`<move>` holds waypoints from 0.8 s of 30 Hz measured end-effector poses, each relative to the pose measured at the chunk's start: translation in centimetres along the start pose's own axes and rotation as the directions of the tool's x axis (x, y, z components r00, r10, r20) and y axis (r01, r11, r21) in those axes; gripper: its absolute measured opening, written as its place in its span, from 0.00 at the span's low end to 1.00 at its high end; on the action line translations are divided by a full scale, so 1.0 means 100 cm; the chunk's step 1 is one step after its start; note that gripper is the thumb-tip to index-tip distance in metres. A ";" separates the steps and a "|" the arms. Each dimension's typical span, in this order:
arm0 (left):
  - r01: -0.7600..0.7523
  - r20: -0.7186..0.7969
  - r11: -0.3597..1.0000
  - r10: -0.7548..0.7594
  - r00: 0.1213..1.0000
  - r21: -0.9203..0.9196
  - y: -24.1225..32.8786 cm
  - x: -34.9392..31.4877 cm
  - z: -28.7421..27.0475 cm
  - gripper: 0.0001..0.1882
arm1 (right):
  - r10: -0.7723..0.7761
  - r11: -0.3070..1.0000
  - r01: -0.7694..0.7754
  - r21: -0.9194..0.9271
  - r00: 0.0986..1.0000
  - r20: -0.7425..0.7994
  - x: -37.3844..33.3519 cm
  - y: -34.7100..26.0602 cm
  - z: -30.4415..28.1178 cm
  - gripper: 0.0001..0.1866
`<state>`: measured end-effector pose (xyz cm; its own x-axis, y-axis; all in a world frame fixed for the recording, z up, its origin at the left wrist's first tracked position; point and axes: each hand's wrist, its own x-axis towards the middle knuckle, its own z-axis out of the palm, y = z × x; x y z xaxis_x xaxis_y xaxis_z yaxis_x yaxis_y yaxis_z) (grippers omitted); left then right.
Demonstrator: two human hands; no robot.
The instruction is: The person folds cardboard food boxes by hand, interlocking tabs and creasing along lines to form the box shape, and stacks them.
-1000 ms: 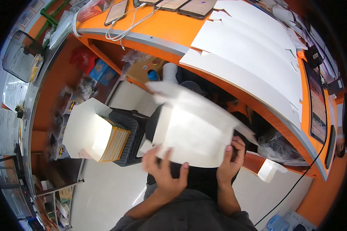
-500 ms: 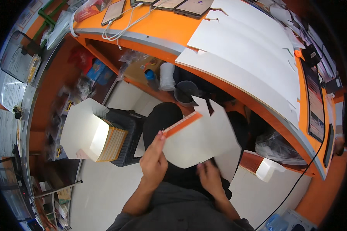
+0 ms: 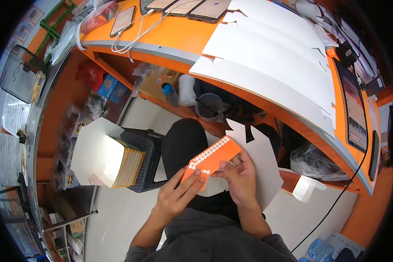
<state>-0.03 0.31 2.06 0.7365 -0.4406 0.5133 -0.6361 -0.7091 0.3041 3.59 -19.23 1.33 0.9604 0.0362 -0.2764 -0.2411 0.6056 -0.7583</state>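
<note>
A folded cardboard sheet (image 3: 225, 153), orange outside with rows of white dots, lies tilted over my lap between both hands. Its pale inner side peeks out below. My left hand (image 3: 172, 198) is on its lower left end, fingers laid over the orange face and thumb hidden. My right hand (image 3: 241, 185) grips the right side, thumb on top and fingers partly behind the card. Beyond that hand, a flat white die-cut cardboard sheet (image 3: 268, 159) with a notched top rests over my right leg.
At left, a black stool (image 3: 149, 153) bears a stack of nested folded cartons (image 3: 131, 166). White cardboard sheets (image 3: 266, 56) overlap on the orange desk (image 3: 170, 32), beside phones and a tablet (image 3: 351, 105). Beneath the desk are a bucket (image 3: 209, 107) and another carton stack (image 3: 288, 180).
The sheet's orange dotted face now shows where its pale side did. My right hand has risen from the lower edge to the right side, while my left hand has shifted lower.
</note>
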 end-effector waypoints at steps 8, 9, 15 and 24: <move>0.001 0.093 1.000 0.001 0.996 -0.019 -0.001 0.000 0.002 0.20 | 0.005 1.000 -0.006 -0.019 0.999 -0.040 -0.014 0.038 -0.017 0.22; 0.003 0.089 1.000 -0.001 0.996 -0.018 -0.002 -0.002 0.004 0.20 | -0.002 1.000 0.002 -0.007 0.998 -0.061 -0.017 0.039 -0.014 0.21; 0.040 0.042 0.999 -0.041 0.998 0.019 0.008 -0.011 0.022 0.20 | -0.087 0.994 0.077 -0.074 0.986 -0.140 -0.031 0.036 -0.005 0.19; 0.106 -0.015 0.994 -0.106 0.994 -0.023 0.014 -0.003 0.028 0.22 | -0.145 0.981 0.134 -0.137 0.986 -0.077 -0.045 0.058 -0.014 0.18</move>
<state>-0.49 -2.11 0.07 0.7963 -0.3544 0.4903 -0.5597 -0.7391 0.3747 -2.31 -17.01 -2.67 0.9715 -0.1136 -0.2078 -0.1271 0.4902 -0.8623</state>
